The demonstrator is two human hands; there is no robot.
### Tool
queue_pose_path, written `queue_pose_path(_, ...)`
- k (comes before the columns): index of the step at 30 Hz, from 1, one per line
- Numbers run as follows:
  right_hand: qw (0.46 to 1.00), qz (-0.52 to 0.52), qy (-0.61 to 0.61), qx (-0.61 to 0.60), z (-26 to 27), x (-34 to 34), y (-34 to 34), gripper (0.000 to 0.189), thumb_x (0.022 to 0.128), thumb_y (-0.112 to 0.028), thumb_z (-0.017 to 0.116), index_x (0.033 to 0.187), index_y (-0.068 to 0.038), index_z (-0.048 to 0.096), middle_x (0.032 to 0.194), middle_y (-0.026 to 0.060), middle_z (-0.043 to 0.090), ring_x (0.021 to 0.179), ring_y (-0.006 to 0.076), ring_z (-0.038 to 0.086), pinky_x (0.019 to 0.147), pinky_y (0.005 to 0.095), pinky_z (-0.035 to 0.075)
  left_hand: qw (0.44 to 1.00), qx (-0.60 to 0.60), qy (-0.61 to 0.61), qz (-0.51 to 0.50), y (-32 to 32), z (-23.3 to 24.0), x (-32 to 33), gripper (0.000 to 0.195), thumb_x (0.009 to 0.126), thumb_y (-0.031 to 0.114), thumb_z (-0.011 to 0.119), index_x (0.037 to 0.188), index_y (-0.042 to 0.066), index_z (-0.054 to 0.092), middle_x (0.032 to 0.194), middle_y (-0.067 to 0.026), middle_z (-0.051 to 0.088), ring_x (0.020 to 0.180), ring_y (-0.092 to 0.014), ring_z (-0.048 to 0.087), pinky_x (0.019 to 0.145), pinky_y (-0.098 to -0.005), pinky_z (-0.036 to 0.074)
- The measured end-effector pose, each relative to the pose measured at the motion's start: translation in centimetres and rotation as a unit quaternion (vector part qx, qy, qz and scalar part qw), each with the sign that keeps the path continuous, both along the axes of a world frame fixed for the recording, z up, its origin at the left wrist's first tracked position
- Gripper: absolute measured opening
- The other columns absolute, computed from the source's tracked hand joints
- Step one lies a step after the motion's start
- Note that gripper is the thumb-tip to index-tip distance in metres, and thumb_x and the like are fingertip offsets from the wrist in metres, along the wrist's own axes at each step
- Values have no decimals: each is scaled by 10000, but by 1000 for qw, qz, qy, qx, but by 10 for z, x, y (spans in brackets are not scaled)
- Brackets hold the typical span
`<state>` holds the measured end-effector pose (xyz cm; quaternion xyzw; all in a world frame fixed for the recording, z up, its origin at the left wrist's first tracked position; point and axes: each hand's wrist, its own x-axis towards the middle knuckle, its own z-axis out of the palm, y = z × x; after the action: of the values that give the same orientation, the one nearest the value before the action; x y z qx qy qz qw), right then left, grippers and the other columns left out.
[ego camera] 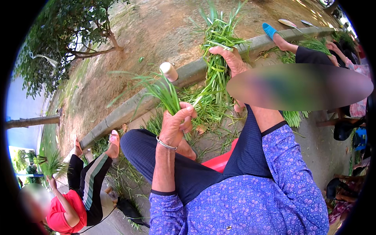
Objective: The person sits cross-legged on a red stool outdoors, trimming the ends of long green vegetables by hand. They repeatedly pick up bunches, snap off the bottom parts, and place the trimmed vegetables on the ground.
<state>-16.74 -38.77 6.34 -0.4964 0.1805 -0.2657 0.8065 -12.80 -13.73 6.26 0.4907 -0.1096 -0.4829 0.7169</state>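
Observation:
A small bunch of long, thin green leaves like chives (170, 101) stands up from my left hand (177, 122), fingers closed round its lower end. Higher up, my right hand (230, 60) grips a much thicker bundle of the same leaves (218, 69), many bent and hanging below the hand. Loose leaves (211, 113) litter the pavement under both hands, before my knees. A blurred patch covers part of my right forearm and what lies beside it.
A white lidded container (169, 72) stands by the stone curb (129, 110). Red plastic (220, 161) shows between my legs. At lower left sits a person in a red top (66, 213), holding leaves. Other people sit along the right, near a blue slipper (268, 30).

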Motion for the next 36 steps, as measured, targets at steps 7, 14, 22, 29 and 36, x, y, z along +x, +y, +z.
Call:
queue_pose_path(7, 999, 38, 4, 37, -6, 5, 3, 236, 722, -155, 683, 918, -73, 582, 759, 10, 606, 622, 110, 592, 555, 267, 517, 998, -15, 39, 43, -7, -18, -6, 188, 838, 121, 616, 1007, 45, 587, 725, -72, 596, 377, -42, 316, 356, -213, 276)
queue_pose_path(14, 999, -26, -14, 17, -6, 8, 14, 258, 685, -117, 702, 894, -41, 571, 746, 29, 594, 608, 119, 577, 525, 266, 505, 999, 37, 7, 36, -23, -12, -14, 289, 824, 65, 613, 1100, -6, 572, 637, -63, 576, 383, -51, 361, 357, -212, 272)
queue_pose_path(22, 998, -51, -8, -22, -4, 7, 18, 250, 681, -98, 699, 886, -38, 570, 759, 24, 589, 634, 121, 579, 559, 275, 512, 990, 58, -92, 94, -27, -20, -17, 133, 819, 97, 648, 917, 8, 634, 590, -39, 557, 404, -55, 404, 360, -200, 291)
queue_pose_path(29, 999, -29, 15, -6, -6, 7, 19, 320, 672, -164, 716, 943, -58, 584, 815, 3, 589, 696, 104, 567, 601, 263, 492, 988, 65, -118, 71, -25, -22, -20, 199, 794, 93, 681, 967, 6, 635, 607, 15, 539, 448, -38, 416, 393, -194, 304)
queue_pose_path(36, 996, -85, 20, -32, -24, 18, 15, 249, 677, -108, 707, 898, -53, 608, 790, 8, 604, 675, 105, 564, 597, 263, 475, 973, 83, -180, 117, -39, -36, -31, 103, 785, 82, 693, 857, 20, 655, 593, 44, 525, 491, -33, 446, 419, -190, 331)
